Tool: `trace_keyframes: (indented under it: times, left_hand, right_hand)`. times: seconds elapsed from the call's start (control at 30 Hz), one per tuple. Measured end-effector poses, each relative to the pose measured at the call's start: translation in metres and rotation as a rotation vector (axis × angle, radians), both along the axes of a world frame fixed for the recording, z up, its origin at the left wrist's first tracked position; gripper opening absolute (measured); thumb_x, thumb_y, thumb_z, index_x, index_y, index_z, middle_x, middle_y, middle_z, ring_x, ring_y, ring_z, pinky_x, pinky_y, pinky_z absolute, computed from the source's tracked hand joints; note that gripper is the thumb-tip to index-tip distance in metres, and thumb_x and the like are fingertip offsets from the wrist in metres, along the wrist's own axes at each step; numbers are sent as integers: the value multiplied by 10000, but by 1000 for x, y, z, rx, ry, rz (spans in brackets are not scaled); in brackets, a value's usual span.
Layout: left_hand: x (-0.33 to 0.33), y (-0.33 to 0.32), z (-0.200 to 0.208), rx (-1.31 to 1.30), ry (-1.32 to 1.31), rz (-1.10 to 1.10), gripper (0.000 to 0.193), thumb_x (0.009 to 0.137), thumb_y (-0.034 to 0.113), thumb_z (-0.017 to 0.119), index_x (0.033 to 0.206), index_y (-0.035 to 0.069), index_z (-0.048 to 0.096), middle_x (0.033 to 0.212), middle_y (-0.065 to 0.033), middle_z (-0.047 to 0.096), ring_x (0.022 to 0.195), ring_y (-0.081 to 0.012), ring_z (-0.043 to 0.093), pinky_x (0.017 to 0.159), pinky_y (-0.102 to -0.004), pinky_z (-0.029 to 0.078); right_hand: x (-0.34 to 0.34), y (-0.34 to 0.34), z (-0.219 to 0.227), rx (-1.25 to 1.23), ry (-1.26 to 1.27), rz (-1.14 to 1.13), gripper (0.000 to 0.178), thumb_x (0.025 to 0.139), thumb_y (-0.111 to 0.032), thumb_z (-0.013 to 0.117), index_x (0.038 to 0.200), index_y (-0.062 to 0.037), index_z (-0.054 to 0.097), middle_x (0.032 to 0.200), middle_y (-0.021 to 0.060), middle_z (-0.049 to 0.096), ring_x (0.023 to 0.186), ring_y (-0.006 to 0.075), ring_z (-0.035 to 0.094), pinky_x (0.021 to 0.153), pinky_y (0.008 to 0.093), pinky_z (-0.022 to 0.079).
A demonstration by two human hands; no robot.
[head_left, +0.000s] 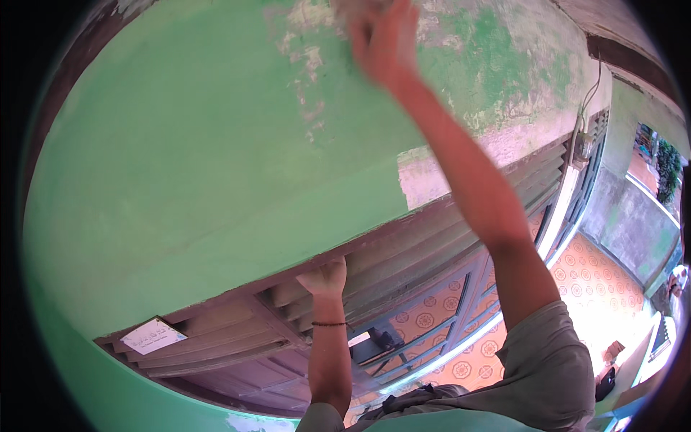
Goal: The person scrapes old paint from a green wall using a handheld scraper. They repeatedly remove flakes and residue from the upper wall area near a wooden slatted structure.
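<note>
High on the green wall [201,158], my right hand [385,47] is raised against a patch of peeling, worn paint. Motion blurs its fingers; they look curled round something brownish, too smeared to name. Lower down, my left hand [324,277], with a dark beaded bracelet [330,324] at the wrist, grips the brown wooden louvre frame [252,277] below the painted wall. Its fingertips are hidden at the frame. A pale bare strip [423,178] borders the green paint above the louvres, between my two arms.
A small white sign [152,335] hangs at the louvre frame's left end. Below are louvre slats [223,345] and blue-grey window bars [432,342]. Orange patterned floor tiles [464,371] lie far beneath me. A cable [594,90] runs down to a light fixture [580,147] at the right.
</note>
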State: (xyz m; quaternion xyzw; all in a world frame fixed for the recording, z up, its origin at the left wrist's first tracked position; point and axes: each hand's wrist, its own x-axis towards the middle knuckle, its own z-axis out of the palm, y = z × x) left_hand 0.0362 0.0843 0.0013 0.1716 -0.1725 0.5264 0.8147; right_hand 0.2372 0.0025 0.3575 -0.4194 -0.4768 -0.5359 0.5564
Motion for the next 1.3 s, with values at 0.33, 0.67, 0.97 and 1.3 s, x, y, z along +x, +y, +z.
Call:
trace_keyframes:
  times: [0.33, 0.67, 0.97, 1.3]
  left_hand:
    - [-3, 5, 0, 24, -9, -55, 523, 995, 474, 610, 1374, 114, 593, 1372, -38, 648, 1277, -206, 607, 1092, -418, 495]
    - [-6, 16, -14, -17, -28, -102, 557, 1052, 451, 463, 1453, 69, 520, 1499, -90, 532, 1394, -281, 476, 1203, -469, 337]
    - [-3, 7, -2, -2, 76, -15, 486, 997, 418, 637, 1349, 83, 615, 1350, -60, 665, 1260, -233, 621, 1110, -436, 481]
    - [-5, 10, -2, -10, 108, 6, 443, 1021, 384, 607, 1338, 75, 624, 1369, -71, 658, 1277, -233, 614, 1118, -442, 482]
  right_hand:
    - [32, -10, 84, 52, 340, -96, 343, 1008, -197, 585, 1308, -95, 717, 1297, 265, 573, 1187, 367, 505, 1043, 478, 407]
    - [83, -7, -70, 118, 24, -196, 218, 868, -221, 700, 1025, -90, 776, 1041, 229, 652, 996, 383, 525, 888, 464, 406]
    - [69, -24, -119, -102, 165, -107, 403, 847, -94, 628, 1233, -93, 742, 1162, 224, 631, 1069, 408, 515, 943, 496, 414]
    - [153, -44, -28, 114, 394, -171, 275, 948, -180, 647, 1202, -147, 746, 1235, 221, 661, 1120, 398, 563, 983, 494, 445]
